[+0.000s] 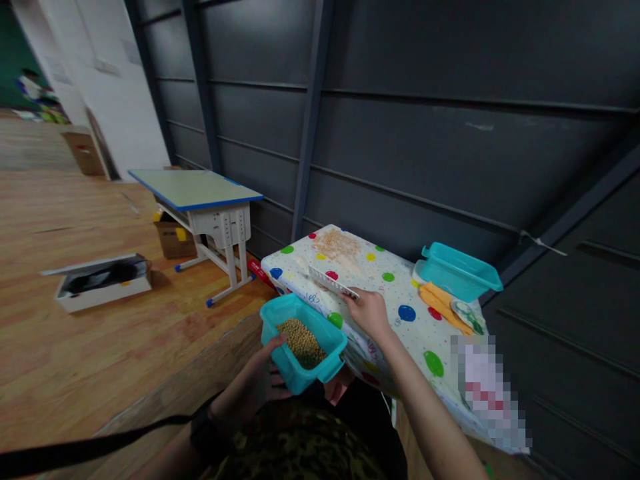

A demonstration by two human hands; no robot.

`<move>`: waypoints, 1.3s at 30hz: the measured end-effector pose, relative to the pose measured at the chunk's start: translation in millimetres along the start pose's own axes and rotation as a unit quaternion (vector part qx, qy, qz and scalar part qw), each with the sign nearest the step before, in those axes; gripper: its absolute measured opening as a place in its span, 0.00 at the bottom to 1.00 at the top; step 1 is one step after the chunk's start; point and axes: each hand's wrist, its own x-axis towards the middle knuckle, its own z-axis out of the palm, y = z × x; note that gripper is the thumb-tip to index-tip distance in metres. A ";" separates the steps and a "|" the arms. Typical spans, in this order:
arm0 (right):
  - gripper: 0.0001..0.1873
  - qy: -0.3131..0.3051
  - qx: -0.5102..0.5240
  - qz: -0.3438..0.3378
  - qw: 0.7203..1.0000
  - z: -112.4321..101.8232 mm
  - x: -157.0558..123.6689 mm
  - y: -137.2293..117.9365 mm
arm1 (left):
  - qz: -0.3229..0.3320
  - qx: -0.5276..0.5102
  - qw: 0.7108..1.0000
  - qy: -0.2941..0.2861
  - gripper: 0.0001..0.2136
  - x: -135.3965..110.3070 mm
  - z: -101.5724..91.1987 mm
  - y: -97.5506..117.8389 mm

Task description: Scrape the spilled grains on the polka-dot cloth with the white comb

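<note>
My left hand [257,381] grips the near left side of a teal plastic container [331,333], thumb over the rim and fingers beneath. Soybean-like, yellowish beans [301,341] lie inside it. The container is held at the table's front edge. My right hand [369,312] is closed on one end of a white plastic strip with holes [327,280], which reaches out low over the tabletop. Beyond the strip, small reddish-brown grains [334,243] lie spread on the balloon-print tablecloth [395,293], with a paler, whitish patch [350,265] beside them.
A second teal container [457,270], an orange cloth [443,307] and a small round dish [467,315] sit on the right of the table. A blurred-out package [487,393] lies nearer. Left are a desk [200,187] and an open white box [105,293]. A dark panelled wall backs the table.
</note>
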 end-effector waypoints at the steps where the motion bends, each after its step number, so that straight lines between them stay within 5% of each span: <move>1: 0.12 0.004 0.001 0.002 1.000 0.3 0.7 -1.2 | -0.002 -0.001 1.000 0.001 0.33 -0.3 0.8 0.4; 11: 0.13 0.007 0.075 -0.019 0.997 -0.8 -14.5 -9.4 | 0.007 -0.008 1.000 -0.009 0.36 4.5 -4.6 -3.5; 25: 0.15 0.037 0.027 -0.030 0.999 3.0 -47.5 -37.2 | -0.012 -0.012 1.000 -0.017 0.37 8.8 -2.4 -11.9; 39: 0.17 0.063 -0.026 -0.027 0.997 -30.5 -90.6 -30.4 | -0.010 0.005 0.999 -0.031 0.35 -1.5 5.0 -10.0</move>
